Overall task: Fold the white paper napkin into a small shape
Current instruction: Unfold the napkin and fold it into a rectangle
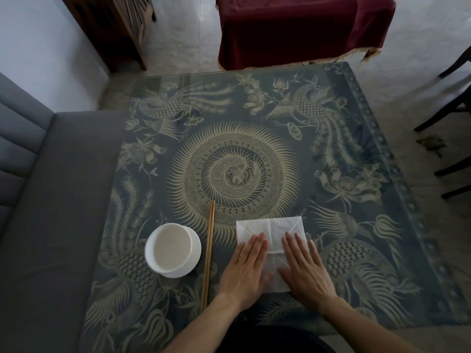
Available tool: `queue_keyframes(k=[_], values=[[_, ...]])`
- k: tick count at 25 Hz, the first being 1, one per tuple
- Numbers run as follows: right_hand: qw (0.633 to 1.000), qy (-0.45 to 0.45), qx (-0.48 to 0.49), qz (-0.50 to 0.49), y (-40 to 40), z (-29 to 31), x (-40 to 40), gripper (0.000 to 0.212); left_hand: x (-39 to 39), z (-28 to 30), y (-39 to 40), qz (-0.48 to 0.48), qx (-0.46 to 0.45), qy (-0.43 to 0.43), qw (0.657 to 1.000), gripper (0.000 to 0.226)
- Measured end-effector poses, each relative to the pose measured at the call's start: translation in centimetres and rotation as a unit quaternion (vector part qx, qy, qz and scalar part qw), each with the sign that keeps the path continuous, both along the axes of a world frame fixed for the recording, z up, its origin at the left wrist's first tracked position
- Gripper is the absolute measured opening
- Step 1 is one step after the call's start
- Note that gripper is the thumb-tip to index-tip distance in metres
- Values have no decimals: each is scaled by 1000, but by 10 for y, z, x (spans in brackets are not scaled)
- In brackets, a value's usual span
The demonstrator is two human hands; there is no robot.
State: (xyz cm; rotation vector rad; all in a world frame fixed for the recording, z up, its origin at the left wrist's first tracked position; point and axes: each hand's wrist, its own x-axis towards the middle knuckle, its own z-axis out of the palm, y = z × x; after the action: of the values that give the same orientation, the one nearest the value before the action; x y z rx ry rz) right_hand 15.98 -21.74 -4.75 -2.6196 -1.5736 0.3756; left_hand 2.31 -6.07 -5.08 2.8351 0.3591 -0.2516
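The white paper napkin (272, 233) lies flat on the patterned table near the front, right of centre, with fold creases showing at its far right corner. My left hand (246, 267) rests palm down on the napkin's left half, fingers straight and together. My right hand (304, 270) lies flat on its right half the same way. Both palms press on the paper and neither one grips it. The near part of the napkin is hidden under my hands.
A white bowl on a saucer (171, 250) stands left of the napkin. A pair of wooden chopsticks (208, 253) lies between bowl and napkin. The glass-topped table (229, 138) has a grey sofa (51, 200) at its left and dark chairs (453, 103) at the right.
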Motion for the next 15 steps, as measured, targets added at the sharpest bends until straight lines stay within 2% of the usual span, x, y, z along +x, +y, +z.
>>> queue_keyframes(k=[3, 9, 15], values=[[1000, 3, -8, 27, 8, -4, -8, 66, 4, -2, -13, 8, -2, 11, 1000, 67], [997, 12, -14, -78, -27, -8, 13, 73, -23, -6, 8, 52, 24, 41, 998, 74], [996, 1, -42, -81, -42, -10, 20, 74, -29, -2, 10, 48, 24, 67, 996, 74]])
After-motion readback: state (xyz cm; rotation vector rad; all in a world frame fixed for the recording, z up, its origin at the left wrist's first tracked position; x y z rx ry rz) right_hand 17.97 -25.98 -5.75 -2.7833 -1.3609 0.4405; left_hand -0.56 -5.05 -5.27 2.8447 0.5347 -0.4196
